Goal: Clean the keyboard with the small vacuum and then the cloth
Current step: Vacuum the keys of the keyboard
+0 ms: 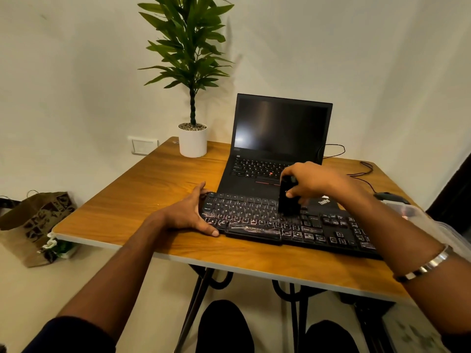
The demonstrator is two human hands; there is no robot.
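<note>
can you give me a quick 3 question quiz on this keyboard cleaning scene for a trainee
1. True or false: the small vacuum stands upright on the keyboard.
2. Which hand holds the keyboard's end? A) left hand B) right hand C) neither
3. Fill in: behind the keyboard sits an open ____ with a dark screen.

Key
1. True. The right hand grips the vacuum from above, its lower end on the keys.
2. A. The left hand holds the keyboard's left end on the table.
3. Laptop.
</note>
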